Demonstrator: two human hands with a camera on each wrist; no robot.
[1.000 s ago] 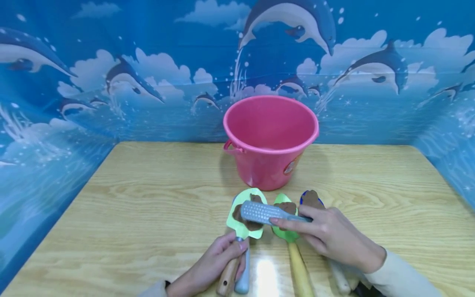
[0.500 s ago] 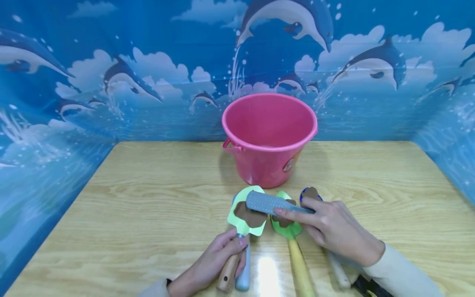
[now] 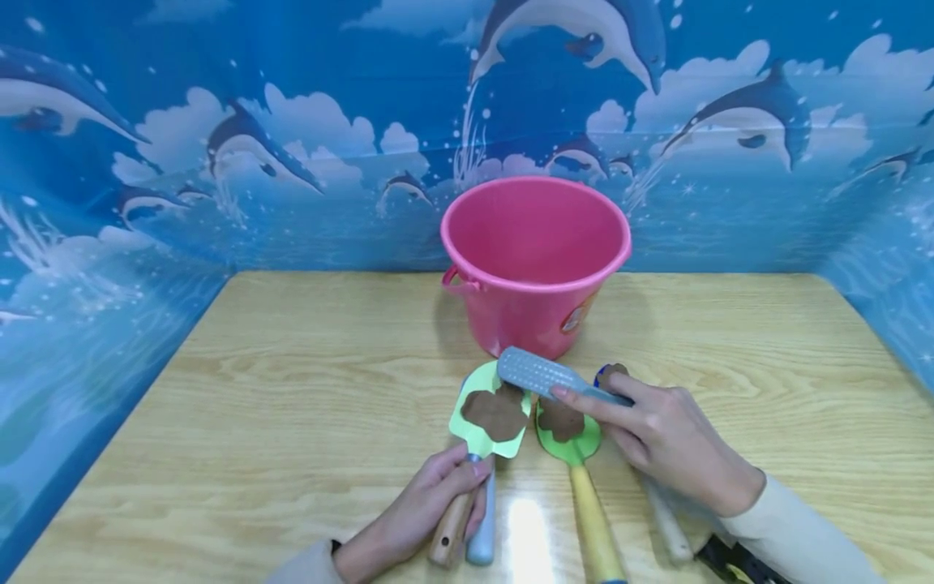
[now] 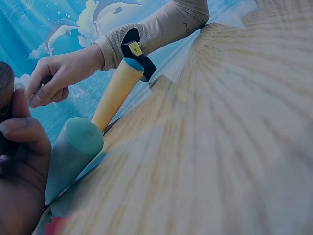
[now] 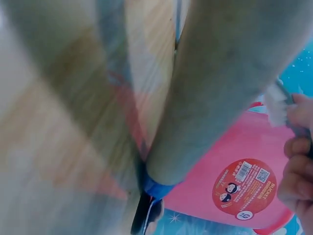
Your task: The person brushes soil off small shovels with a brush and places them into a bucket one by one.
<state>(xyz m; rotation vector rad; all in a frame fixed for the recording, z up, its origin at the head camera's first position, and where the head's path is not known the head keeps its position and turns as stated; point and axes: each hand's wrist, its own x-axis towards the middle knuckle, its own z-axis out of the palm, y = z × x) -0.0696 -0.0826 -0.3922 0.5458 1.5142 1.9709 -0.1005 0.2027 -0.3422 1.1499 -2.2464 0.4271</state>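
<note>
In the head view my left hand [image 3: 426, 499] grips the wooden handle of a pale green trowel [image 3: 477, 442], which carries a flat brown mud-like patch [image 3: 496, 415]. My right hand [image 3: 674, 442] holds a grey-blue brush [image 3: 540, 375] over the trowel's upper right edge; white bristles [image 5: 276, 105] show in the right wrist view. Whether the bristles touch the trowel is hidden. A tool with a light blue handle [image 3: 481, 523] lies mostly beneath the trowel. Beside it lies a green shovel [image 3: 572, 450] with a yellow handle and another brown patch.
A pink bucket [image 3: 536, 324] stands behind the tools. Under my right hand lies a blue-edged tool [image 3: 602, 375] with a whitish handle [image 3: 667, 523] and a brown patch. Dolphin-printed sheeting [image 3: 328, 162] walls the wooden table [image 3: 292, 349] at back and sides.
The brush has moved up and to the right across the pale green trowel, uncovering more of the brown patch. My left hand keeps its grip on the trowel, nearly still.
</note>
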